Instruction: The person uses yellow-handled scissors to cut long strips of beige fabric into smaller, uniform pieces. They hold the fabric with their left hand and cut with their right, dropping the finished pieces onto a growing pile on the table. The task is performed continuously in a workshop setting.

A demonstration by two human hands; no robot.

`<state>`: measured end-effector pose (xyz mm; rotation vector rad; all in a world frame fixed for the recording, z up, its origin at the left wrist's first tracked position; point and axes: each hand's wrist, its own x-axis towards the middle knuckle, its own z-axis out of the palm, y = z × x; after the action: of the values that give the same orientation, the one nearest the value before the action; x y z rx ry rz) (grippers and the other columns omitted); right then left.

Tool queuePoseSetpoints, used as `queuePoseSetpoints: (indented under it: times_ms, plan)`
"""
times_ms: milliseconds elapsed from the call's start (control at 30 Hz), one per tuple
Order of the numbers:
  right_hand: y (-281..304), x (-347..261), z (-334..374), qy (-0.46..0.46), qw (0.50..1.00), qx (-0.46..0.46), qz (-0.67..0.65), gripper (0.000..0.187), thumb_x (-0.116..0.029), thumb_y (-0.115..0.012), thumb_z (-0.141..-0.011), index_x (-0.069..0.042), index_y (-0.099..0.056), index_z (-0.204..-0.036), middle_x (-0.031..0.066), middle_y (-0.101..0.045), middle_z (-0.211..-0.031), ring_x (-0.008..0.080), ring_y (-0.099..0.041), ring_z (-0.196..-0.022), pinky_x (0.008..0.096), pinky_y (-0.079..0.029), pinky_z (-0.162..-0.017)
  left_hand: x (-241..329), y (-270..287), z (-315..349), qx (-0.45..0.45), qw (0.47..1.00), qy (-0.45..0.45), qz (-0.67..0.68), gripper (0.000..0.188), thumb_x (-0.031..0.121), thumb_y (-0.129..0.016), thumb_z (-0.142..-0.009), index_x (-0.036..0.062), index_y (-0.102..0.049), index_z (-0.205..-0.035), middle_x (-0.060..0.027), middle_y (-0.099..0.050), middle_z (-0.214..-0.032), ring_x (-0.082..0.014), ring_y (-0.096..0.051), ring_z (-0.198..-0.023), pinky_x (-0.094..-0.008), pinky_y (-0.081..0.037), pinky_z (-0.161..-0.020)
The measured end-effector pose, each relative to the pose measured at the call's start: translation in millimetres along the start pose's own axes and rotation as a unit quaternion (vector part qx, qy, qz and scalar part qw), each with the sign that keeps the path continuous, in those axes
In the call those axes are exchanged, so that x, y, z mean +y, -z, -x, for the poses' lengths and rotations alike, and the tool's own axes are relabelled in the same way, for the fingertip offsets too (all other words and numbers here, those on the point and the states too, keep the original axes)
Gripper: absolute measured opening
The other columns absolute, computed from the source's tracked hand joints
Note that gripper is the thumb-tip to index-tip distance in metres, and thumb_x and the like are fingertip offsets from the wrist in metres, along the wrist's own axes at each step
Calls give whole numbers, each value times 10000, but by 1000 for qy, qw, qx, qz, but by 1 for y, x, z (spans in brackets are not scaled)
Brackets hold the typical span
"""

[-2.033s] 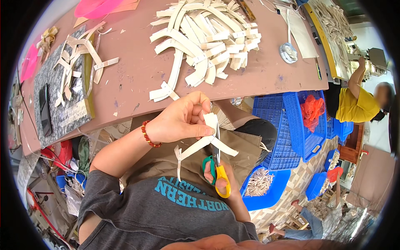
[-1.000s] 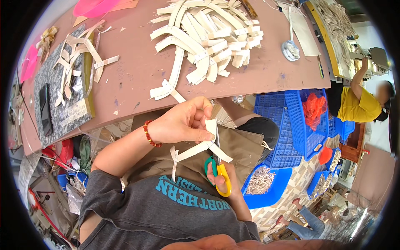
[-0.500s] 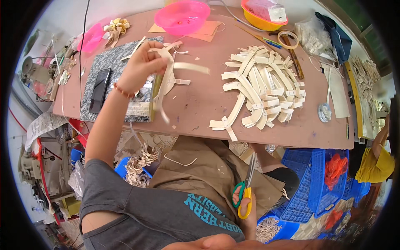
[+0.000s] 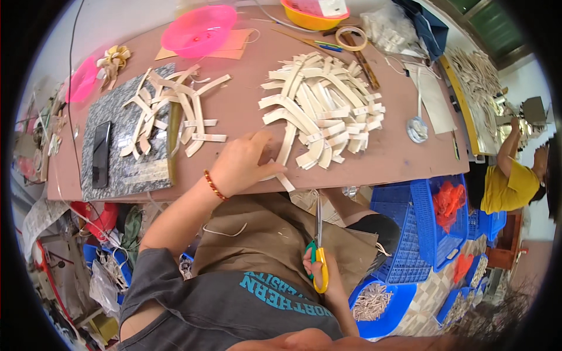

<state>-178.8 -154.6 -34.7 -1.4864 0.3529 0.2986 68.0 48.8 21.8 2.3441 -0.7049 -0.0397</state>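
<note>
My left hand [image 4: 239, 165] is at the table's front edge, its thumb by the end of a cream strap piece [image 4: 284, 181]. Its fingers look apart, with the index finger slightly blurred. That piece lies at the near left of a heap of branched cream strap pieces [image 4: 328, 111]. Down at my lap, my right hand [image 4: 333, 278] grips scissors [image 4: 321, 272] with green and yellow handles, blades pointing up toward the table. More strap pieces [image 4: 196, 111] lie spread across and beside a speckled grey slab [image 4: 120, 172] on the left.
A black phone [image 4: 101, 155] rests on the slab. Behind are a pink basin [image 4: 199, 29], a yellow bowl [image 4: 316, 20] and a tape roll [image 4: 351, 38]. Blue crates [image 4: 401, 234] stand below right, near a tub of small pieces [image 4: 383, 319]. Another person [image 4: 512, 184] sits at far right.
My left hand has let go of a strap piece over the slab and come right and nearer, to the heap's front. The view has shifted; my right hand still holds the scissors.
</note>
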Motion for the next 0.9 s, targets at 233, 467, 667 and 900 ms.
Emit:
queuePoseSetpoints:
  times_ms: [233, 467, 667, 900]
  plan:
    - [9, 13, 7, 18, 1000, 4, 1, 324, -352, -577, -866, -37, -527, -925, 36, -546, -818, 97, -529, -698, 243, -436, -643, 25, -6, -8, -124, 978, 117, 124, 658, 93, -747, -701, -2, -379, -1239, -143, -607, -792, -266, -631, -723, -351, -494, -638]
    - [6, 7, 9, 52, 997, -13, -48, 448, -473, -554, -854, -31, -505, -909, 15, -501, -763, 83, -480, -646, 231, -397, -581, 41, -31, 58, -49, 672, 231, 702, 747, -82, -633, -781, 31, -214, -1389, -71, -602, -885, -147, -607, -847, -278, -497, -778]
    - [1, -10, 10, 50, 993, -38, -101, 671, -677, -525, -782, -25, -473, -929, 5, -430, -729, 70, -401, -629, 210, -323, -551, 53, -72, 76, 22, 623, 256, 738, 417, -41, -617, -822, 62, -404, -1166, -64, -613, -940, -115, -593, -843, -240, -482, -764]
    - [10, -14, 22, 31, 992, -66, -104, 724, -712, -555, -734, -32, -466, -966, 6, -412, -789, 76, -378, -655, 216, -314, -564, 74, -80, 58, -89, 532, 314, 782, 207, 13, -587, -853, 26, -582, -1060, -35, -626, -937, -75, -573, -777, -204, -478, -708]
